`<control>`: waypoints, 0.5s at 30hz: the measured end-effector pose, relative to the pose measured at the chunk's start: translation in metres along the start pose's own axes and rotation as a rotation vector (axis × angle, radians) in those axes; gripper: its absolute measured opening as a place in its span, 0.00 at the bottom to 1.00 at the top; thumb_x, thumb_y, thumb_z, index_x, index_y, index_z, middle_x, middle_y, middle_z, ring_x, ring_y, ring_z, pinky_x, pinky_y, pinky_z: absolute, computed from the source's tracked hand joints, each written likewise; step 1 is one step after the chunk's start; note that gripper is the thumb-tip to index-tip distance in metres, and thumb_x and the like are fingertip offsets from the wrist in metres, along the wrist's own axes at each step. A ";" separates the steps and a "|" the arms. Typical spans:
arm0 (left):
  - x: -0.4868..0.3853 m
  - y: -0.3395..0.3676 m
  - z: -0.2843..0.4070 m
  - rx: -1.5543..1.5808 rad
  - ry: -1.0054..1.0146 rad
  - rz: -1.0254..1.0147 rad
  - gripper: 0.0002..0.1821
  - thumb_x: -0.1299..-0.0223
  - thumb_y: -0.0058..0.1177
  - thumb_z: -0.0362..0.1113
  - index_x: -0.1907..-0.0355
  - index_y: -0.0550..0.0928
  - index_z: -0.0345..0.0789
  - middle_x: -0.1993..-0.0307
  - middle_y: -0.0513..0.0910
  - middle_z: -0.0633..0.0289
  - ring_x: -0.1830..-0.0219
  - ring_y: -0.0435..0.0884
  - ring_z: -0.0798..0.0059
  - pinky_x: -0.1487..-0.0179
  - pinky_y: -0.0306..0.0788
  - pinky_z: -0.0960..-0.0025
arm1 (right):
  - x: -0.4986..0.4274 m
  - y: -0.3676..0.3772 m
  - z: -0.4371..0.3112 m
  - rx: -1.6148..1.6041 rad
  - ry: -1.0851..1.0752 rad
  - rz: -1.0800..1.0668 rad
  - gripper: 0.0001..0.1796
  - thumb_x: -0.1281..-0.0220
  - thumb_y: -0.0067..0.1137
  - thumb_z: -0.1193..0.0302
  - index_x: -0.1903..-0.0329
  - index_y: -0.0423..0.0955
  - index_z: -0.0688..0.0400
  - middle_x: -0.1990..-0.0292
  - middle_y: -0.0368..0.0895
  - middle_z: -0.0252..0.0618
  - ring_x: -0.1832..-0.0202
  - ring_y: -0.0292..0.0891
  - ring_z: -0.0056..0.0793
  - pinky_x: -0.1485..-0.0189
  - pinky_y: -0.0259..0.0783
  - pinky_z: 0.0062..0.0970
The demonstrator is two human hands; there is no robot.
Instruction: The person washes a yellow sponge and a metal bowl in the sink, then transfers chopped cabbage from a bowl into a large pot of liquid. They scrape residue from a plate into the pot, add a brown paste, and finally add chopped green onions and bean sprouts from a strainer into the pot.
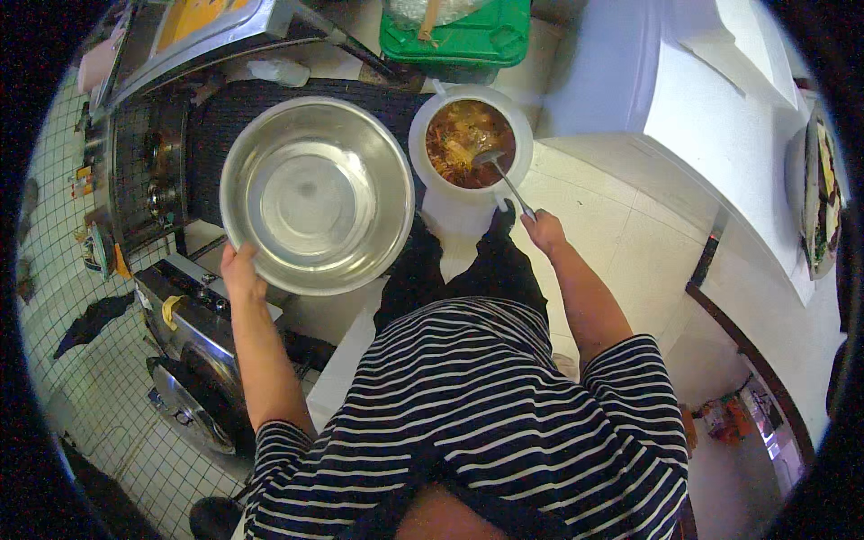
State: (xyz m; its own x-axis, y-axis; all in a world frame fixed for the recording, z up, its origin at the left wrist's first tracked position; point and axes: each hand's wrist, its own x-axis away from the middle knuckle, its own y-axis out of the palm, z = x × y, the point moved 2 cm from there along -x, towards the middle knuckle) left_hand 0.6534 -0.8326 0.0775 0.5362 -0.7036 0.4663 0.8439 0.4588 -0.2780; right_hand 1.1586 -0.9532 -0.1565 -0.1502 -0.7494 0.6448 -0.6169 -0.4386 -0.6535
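Note:
My left hand (pixel 244 275) grips the near-left rim of a wide stainless steel basin (pixel 307 202), its thumb over the edge. The basin's inside is bare and faces up toward me. In my right hand (pixel 544 231) is the handle of a metal ladle (pixel 516 189). The ladle's head rests in the dark reddish-brown broth (pixel 466 142), which has yellowish solid bits in it. That broth fills a round white bucket (pixel 524 145) on the floor in front of my feet. The basin is held left of the bucket, over a dark mat.
Beyond the bucket stands a green plastic bin lid (pixel 459 40). A black ribbed mat (pixel 202 145) lies under the basin. At the left is a stove (pixel 196 297) with knobs. A white counter (pixel 715 155) at the right bears a plate of food (pixel 822 196).

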 end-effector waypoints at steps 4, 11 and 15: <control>-0.026 -0.099 -0.018 0.231 -0.148 -0.035 0.16 0.58 0.47 0.26 0.61 0.74 0.28 0.60 0.75 0.55 0.56 0.74 0.59 0.50 0.71 0.56 | 0.022 0.022 -0.009 -0.153 0.093 0.026 0.29 0.39 0.46 0.48 0.67 0.71 0.67 0.68 0.76 0.63 0.61 0.74 0.60 0.56 0.68 0.48; -0.090 -0.241 -0.053 0.656 -0.210 0.137 0.14 0.60 0.48 0.23 0.65 0.73 0.31 0.60 0.74 0.55 0.56 0.73 0.58 0.47 0.69 0.52 | 0.099 0.004 -0.097 -0.956 0.460 0.011 0.14 0.41 0.57 0.58 0.69 0.64 0.51 0.88 0.59 0.25 0.90 0.53 0.16 0.90 0.52 0.22; -0.105 -0.292 -0.013 0.703 -0.116 0.187 0.23 0.61 0.47 0.21 0.55 0.72 0.31 0.57 0.74 0.55 0.54 0.73 0.57 0.45 0.69 0.52 | 0.130 -0.042 -0.189 -1.174 0.306 0.160 0.10 0.39 0.55 0.66 0.70 0.62 0.50 0.89 0.59 0.25 0.92 0.54 0.16 0.92 0.51 0.20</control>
State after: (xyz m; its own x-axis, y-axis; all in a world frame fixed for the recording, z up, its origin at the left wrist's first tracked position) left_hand 0.3512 -0.8994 0.0988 0.6317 -0.5352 0.5607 0.5067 0.8326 0.2238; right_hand 1.0193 -0.9381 0.0298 -0.3666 -0.5366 0.7600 -0.8732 0.4805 -0.0820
